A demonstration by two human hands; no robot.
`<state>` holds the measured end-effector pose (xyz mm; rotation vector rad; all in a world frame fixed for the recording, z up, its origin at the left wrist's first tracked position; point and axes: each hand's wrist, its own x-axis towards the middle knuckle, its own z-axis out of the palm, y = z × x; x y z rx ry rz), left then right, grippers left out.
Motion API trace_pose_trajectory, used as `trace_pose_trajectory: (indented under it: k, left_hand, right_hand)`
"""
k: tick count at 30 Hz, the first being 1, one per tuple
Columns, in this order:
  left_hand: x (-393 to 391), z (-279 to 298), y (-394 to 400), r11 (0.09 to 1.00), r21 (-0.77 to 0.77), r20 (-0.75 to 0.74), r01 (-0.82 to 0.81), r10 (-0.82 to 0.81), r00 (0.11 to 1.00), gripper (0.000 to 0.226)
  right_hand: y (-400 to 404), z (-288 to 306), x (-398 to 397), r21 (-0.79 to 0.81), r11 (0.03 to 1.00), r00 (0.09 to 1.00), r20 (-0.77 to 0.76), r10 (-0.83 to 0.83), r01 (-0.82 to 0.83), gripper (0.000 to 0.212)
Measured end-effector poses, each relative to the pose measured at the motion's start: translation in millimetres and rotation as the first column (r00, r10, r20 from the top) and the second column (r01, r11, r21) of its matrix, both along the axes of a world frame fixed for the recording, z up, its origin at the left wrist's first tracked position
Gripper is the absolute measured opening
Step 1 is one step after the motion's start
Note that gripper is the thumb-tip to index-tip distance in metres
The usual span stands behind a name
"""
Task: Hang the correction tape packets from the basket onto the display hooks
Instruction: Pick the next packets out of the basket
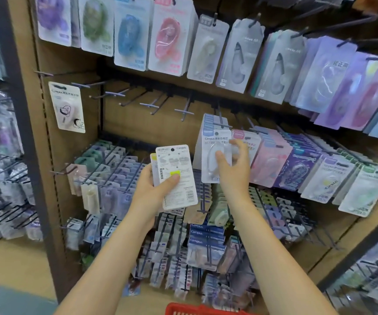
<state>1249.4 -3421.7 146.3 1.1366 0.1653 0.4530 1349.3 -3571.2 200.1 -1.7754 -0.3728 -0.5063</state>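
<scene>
Head view: brown pegboard display (124,123) crowded with hanging stock; bare hooks (151,103) centre-left. Left hand (154,189) grips packet stack (175,176) mid-frame. Right hand (233,164) pinches hooked packet (215,155). Red basket (197,309) bottom edge.

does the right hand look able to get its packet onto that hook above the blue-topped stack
Probably yes. The right hand pinches a clear packet just under the hook above the blue-topped stack, with nothing between; the left hand holds other packets aside.
</scene>
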Motion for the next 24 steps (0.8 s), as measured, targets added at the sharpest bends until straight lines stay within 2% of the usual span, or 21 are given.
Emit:
trace_pose_trajectory:
  k: [3, 5, 7, 8, 9, 11, 13, 17, 22, 24]
  left_hand:
    - [0, 3, 5, 0.999, 0.011, 0.013, 0.041, -0.042, 0.999, 0.045]
    - [0, 4, 9, 0.998, 0.006, 0.027, 0.06, -0.06, 0.998, 0.047]
    - [1, 4, 12, 0.998, 0.021, 0.039, 0.064, -0.065, 0.997, 0.047]
    - [2, 4, 13, 0.997, 0.034, 0.045, 0.065, -0.067, 0.997, 0.047]
    - [3, 4, 13, 0.996, 0.051, 0.05, 0.072, -0.074, 0.996, 0.049]
    - [3, 3, 12, 0.989, 0.093, 0.064, 0.115, -0.121, 0.991, 0.054]
    - [2, 1, 10, 0.976, 0.126, 0.078, 0.176, -0.187, 0.979, 0.062]
    - [0, -4, 13, 0.968, 0.154, 0.077, 0.199, -0.213, 0.974, 0.068]
    - [-1, -8, 20, 0.992, 0.106, 0.082, 0.073, -0.082, 0.993, 0.047]
    - [-3, -7, 23, 0.993, 0.105, 0.073, 0.055, -0.063, 0.995, 0.047]
  right_hand:
    - [-1, -1, 6, -0.235, 0.969, 0.997, 0.03, -0.076, 0.081, 0.03]
    - [-3, -3, -6, -0.298, 0.936, 0.981, 0.107, -0.16, 0.185, 0.03]
    - [-3, -7, -25, -0.248, 0.946, 0.97, 0.176, -0.169, 0.21, 0.023]
    - [-1, -9, -34, -0.212, 0.969, 0.987, 0.127, -0.1, 0.126, 0.018]
    - [2, -10, -43, -0.175, 0.984, 1.0, 0.007, 0.021, -0.019, 0.015]
    - [10, -13, -58, -0.033, 0.954, 0.914, -0.297, 0.276, -0.299, 0.017]
    - [13, -19, -61, 0.066, 0.932, 0.83, -0.435, 0.348, -0.357, 0.022]
    - [11, -27, -57, 0.106, 0.944, 0.858, -0.396, 0.328, -0.311, 0.022]
    - [9, -27, -56, 0.214, 0.942, 0.882, -0.347, 0.32, -0.258, 0.021]
    - [8, -25, -58, 0.237, 0.943, 0.894, -0.33, 0.305, -0.234, 0.017]
